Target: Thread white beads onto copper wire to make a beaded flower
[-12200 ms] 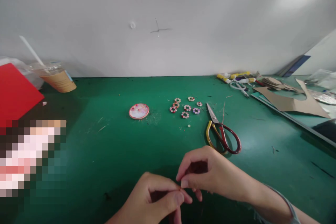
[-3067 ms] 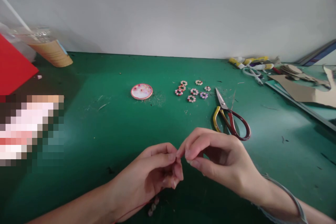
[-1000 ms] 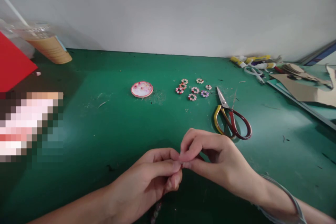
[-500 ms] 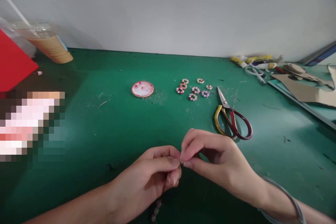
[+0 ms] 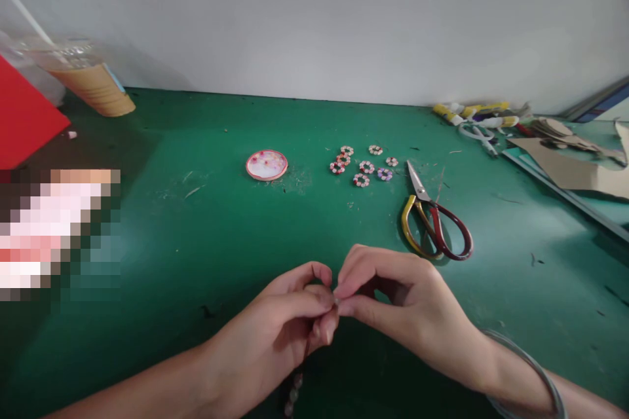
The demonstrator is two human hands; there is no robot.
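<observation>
My left hand (image 5: 289, 314) is closed in a pinch on a string of beads (image 5: 293, 395), whose dark cord and round beads hang down below the palm. A tiny pale bit, perhaps a bead, shows between the fingertips. From the other side my right hand (image 5: 393, 298) pinches at the same spot, thumb and forefinger meeting the left fingertips; what it grips is too small to make out. Beyond the hands lie several small rings of beads (image 5: 366, 167) and a round dish (image 5: 266, 173) with tiny beads in it. Scissors (image 5: 421, 209) rest close behind my right hand.
A tilted plastic cup (image 5: 93, 85) with a straw stands at the back left, beside a red sheet (image 5: 27, 114). At the right lie glue tubes (image 5: 472, 112), brown card pieces (image 5: 580, 163) and a long strip (image 5: 570, 200). The green tabletop (image 5: 221, 209) meets a pale wall.
My left forefinger has lifted and curled away from the pinch, and a tiny pale bit now shows between the fingertips. Both hands stay in nearly the same place.
</observation>
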